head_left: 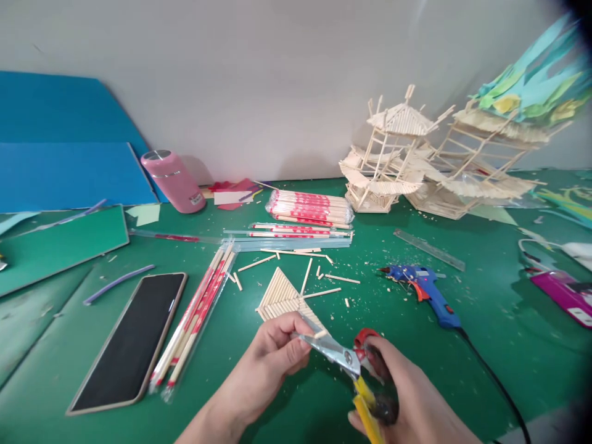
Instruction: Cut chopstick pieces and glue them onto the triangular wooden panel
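Note:
My left hand (271,354) pinches a short wooden stick (320,334) between thumb and forefinger; its other end pokes out by the blades. My right hand (409,391) grips scissors (337,353) by their red and yellow handles, and the blades are parted around the stick. Just beyond my left fingers, a pointed panel of glued wooden sticks (280,295) lies on the green table, partly hidden by the hand. Loose cut pieces, such as one stick (322,292), are scattered behind it.
A blue hot glue gun (428,290) lies at right, its cord running forward. At left are a phone (132,342) and wrapped chopsticks (198,314). Behind stand a pink flask (173,180), a chopstick bundle (309,208) and stick-built towers (393,154). A clear ruler (430,250) lies near the glue gun.

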Motion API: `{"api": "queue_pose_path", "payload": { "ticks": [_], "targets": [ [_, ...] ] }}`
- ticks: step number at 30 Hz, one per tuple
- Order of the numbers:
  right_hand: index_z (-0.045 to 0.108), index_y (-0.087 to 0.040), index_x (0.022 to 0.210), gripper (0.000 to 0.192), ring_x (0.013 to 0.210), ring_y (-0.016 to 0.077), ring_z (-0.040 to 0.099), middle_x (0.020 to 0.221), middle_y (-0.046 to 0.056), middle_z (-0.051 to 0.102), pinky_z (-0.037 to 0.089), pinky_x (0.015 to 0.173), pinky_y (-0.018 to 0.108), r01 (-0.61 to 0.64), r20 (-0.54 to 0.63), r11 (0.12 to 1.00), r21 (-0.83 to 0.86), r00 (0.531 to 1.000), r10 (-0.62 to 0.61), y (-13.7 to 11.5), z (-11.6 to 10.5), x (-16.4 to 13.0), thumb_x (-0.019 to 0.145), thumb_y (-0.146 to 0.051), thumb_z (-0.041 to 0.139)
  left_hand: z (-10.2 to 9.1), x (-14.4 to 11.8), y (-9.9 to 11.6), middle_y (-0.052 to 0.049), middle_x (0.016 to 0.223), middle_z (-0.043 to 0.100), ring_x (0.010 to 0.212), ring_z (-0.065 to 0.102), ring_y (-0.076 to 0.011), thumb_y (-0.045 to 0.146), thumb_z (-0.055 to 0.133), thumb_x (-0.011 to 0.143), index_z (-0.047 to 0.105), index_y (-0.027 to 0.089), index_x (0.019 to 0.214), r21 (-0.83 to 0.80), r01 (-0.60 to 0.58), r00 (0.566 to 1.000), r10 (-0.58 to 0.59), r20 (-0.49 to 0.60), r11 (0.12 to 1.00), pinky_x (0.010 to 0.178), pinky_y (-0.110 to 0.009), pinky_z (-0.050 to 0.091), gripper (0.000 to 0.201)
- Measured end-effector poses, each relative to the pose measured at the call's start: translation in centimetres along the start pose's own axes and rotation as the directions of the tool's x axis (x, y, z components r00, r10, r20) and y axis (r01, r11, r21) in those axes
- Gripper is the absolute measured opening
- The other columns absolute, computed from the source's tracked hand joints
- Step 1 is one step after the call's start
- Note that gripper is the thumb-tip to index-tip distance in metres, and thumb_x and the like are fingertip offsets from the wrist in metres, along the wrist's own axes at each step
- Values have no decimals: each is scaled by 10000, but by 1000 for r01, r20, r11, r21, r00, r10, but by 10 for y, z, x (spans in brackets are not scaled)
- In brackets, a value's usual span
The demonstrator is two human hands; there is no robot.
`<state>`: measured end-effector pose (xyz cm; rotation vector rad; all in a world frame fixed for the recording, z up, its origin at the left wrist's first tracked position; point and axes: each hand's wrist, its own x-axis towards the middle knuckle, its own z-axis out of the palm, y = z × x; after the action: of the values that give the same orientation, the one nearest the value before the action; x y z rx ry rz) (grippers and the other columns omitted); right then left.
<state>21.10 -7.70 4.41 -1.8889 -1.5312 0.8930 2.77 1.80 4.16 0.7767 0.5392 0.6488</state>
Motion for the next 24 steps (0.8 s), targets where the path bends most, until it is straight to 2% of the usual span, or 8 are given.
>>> {"api": "queue_pose_path", "payload": {
  "ticks": [3,7,10,14,16,18,21,24],
  "targets": [
    [434,-207,1089,564,795,194,630,955,57,631,521,686,269,32,3,998,-58,999,-32,5,-2,-3,566,-229,645,0,0,0,53,534,382,473,235,-51,328,670,723,596,156,703,5,-2,1000,2,-8,1000,451,-198,144,189],
    [347,-189,1170,584,846,197,622,999,90,615,520,696,278,210,-23,953,-216,975,-221,12,-3,-5,646,-209,604,-1,-2,-1,31,557,453,489,310,-57,334,695,695,601,149,704,44,28,999,-26,-40,999,480,-196,207,208],
    [399,-173,1093,544,811,245,606,938,103,615,507,667,368,267,-51,889,-373,950,-307,15,0,-4,612,-257,638,-2,-2,-1,1,619,533,558,423,-87,344,703,685,609,153,711,85,33,998,-28,-50,996,539,-205,284,214],
    [483,-183,853,329,691,251,580,767,66,591,479,572,417,218,-30,871,-441,966,-257,16,0,-1,598,-319,641,-4,-2,-4,-12,689,577,647,486,-110,312,689,708,616,153,703,129,0,1000,4,-29,992,607,-209,335,175],
    [483,-182,834,306,670,241,574,747,61,579,482,559,416,211,-12,871,-443,970,-241,16,-3,-2,607,-321,635,-3,-2,-5,-7,684,572,654,488,-109,305,690,709,614,150,700,137,1,1000,1,-19,991,618,-208,341,172],
    [475,-174,937,380,716,238,588,823,78,592,508,598,409,220,20,890,-400,973,-231,16,-8,-3,620,-311,634,-2,-2,-6,-6,681,568,656,487,-111,312,691,707,612,150,700,134,18,1000,-15,-21,991,622,-210,342,180],
    [368,-182,1175,615,902,250,593,1036,113,581,531,737,378,254,71,929,-270,967,-244,16,-18,-4,629,-267,638,-1,-1,-5,0,659,553,618,461,-96,322,700,694,610,151,690,122,30,998,-22,-64,992,582,-197,318,194],
    [309,-192,1255,695,1041,255,549,1175,127,528,504,846,367,254,100,952,-170,966,-240,15,-23,-3,630,-191,611,0,1,-4,17,603,515,546,394,-70,334,705,685,602,153,679,89,37,994,-28,-103,995,524,-184,263,209]
  ]
}}
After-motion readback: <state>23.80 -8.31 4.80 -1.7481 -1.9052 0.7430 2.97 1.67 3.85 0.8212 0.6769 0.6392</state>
